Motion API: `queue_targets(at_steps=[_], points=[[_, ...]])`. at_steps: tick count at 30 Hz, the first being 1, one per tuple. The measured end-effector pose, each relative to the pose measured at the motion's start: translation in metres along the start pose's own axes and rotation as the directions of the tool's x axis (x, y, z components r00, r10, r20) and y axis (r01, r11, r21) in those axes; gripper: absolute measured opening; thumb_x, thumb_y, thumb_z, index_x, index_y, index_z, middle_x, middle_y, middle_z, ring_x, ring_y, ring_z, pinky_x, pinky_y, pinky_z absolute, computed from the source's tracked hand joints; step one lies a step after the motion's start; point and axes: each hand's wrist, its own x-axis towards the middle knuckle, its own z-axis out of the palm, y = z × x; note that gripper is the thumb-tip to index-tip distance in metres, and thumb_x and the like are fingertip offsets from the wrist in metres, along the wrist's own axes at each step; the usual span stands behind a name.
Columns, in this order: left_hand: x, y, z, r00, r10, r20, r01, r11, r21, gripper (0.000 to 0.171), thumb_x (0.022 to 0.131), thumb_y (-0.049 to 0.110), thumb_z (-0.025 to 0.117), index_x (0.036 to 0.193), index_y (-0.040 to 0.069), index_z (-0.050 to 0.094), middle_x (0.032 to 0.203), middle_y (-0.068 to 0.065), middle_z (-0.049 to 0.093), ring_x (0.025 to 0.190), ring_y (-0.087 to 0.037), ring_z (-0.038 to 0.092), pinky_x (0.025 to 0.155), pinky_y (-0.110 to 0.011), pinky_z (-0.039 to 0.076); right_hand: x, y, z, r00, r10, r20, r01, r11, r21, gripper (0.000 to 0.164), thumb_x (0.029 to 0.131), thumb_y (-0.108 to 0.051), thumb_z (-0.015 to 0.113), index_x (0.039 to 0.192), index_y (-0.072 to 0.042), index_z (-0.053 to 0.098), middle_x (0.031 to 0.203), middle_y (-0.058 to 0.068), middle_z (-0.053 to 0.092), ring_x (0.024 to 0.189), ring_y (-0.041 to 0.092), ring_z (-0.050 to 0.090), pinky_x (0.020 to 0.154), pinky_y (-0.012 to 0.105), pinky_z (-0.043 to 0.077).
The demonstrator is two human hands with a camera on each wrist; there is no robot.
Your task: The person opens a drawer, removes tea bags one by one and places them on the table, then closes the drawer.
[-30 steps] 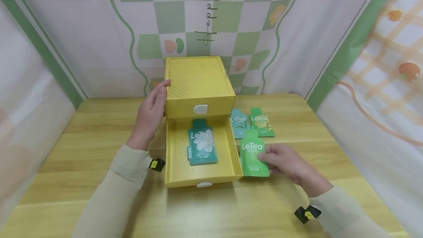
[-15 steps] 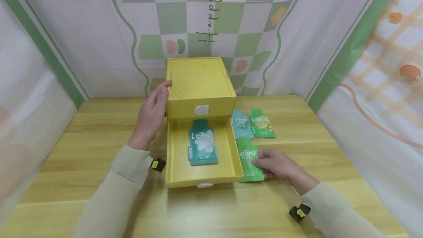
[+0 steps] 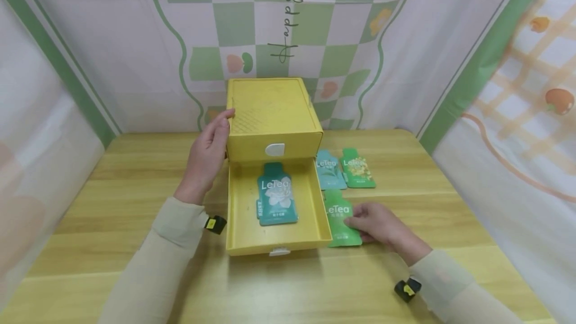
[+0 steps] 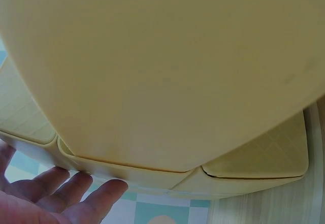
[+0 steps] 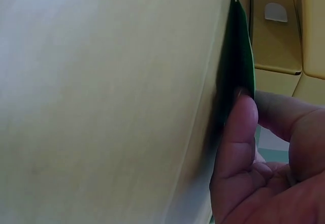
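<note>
A yellow drawer box (image 3: 272, 106) stands at the back of the table with its lower drawer (image 3: 234, 234) pulled out. My left hand (image 3: 204, 159) rests against the box's left side, fingers extended along it in the left wrist view, where the fingers (image 4: 99, 198) show. Right of the drawer, my right hand (image 3: 380, 224) pinches a bright green LeTea sachet (image 3: 339, 224) between thumb and fingers. Edge-on in the right wrist view, that sachet (image 5: 241, 51) leans close over the tabletop. Its left edge is hidden behind the drawer wall. Inside the drawer lies a teal LeTea sachet (image 3: 278, 196) with a white flower, overlapping another.
A light blue sachet (image 3: 330, 171) and a green sachet with yellow flowers (image 3: 358, 169) lie right of the box. The wooden table (image 3: 135, 189) meets a patterned curtain (image 3: 202, 24) behind. A white handle (image 3: 279, 252) juts from the drawer front.
My right hand has moved left and slightly down with the green sachet, bringing it beside the drawer's right wall; it has barely moved since half a second ago. The left hand stays in place.
</note>
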Motion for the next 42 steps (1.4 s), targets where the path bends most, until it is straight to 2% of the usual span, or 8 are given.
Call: queue_targets(at_steps=[3, 11, 21, 28, 42], points=[[-0.0001, 0.0001, 0.0001, 1.000, -0.002, 0.000, 0.002, 1.000, -0.003, 0.057, 0.097, 0.066, 0.029, 0.145, 0.041, 0.044, 0.149, 0.016, 0.042, 0.134, -0.010, 0.038, 0.107, -0.046, 0.036, -0.0005, 0.0014, 0.0002, 1.000, 0.002, -0.021, -0.003, 0.999, -0.033, 0.053, 0.089, -0.029, 0.070, 0.122, 0.009, 0.054, 0.091, 0.013, 0.066, 0.075, 0.022, 0.064, 0.067, 0.037, 0.056], [0.0000, 0.0002, -0.0001, 1.000, 0.005, 0.002, -0.005, 1.000, -0.007, 0.057, 0.097, 0.065, 0.029, 0.145, 0.040, 0.044, 0.150, 0.015, 0.041, 0.134, -0.010, 0.037, 0.108, -0.045, 0.035, -0.0034, 0.0020, 0.0013, 0.997, -0.015, -0.072, 0.006, 0.992, -0.124, 0.062, 0.086, -0.033, 0.073, 0.125, 0.011, 0.051, 0.092, 0.014, 0.064, 0.071, 0.022, 0.061, 0.063, 0.037, 0.055], [-0.0010, 0.0029, 0.0004, 1.000, -0.003, -0.001, 0.003, 1.000, -0.007, 0.058, 0.096, 0.067, 0.029, 0.145, 0.040, 0.044, 0.150, 0.015, 0.041, 0.131, -0.012, 0.041, 0.104, -0.046, 0.039, -0.0039, 0.0013, 0.0014, 0.994, -0.032, -0.103, 0.012, 0.981, -0.193, 0.062, 0.085, -0.036, 0.073, 0.123, 0.009, 0.053, 0.093, 0.012, 0.064, 0.068, 0.020, 0.060, 0.059, 0.035, 0.054], [-0.0008, 0.0029, 0.0002, 1.000, 0.003, -0.003, -0.003, 1.000, -0.005, 0.058, 0.096, 0.066, 0.030, 0.145, 0.040, 0.045, 0.150, 0.014, 0.041, 0.132, -0.012, 0.039, 0.106, -0.047, 0.037, -0.0050, 0.0010, 0.0005, 0.993, -0.045, -0.109, 0.016, 0.968, -0.250, 0.062, 0.086, -0.039, 0.072, 0.122, 0.009, 0.055, 0.089, 0.010, 0.065, 0.065, 0.020, 0.060, 0.058, 0.035, 0.053], [-0.0003, 0.0025, 0.0001, 1.000, 0.027, -0.004, -0.027, 1.000, -0.007, 0.057, 0.098, 0.064, 0.030, 0.145, 0.037, 0.045, 0.151, 0.014, 0.041, 0.133, -0.010, 0.039, 0.107, -0.046, 0.036, -0.0057, 0.0019, -0.0007, 0.992, -0.035, -0.118, 0.004, 0.966, -0.257, 0.058, 0.087, -0.039, 0.070, 0.121, 0.006, 0.056, 0.079, 0.008, 0.064, 0.064, 0.020, 0.060, 0.058, 0.035, 0.052]])
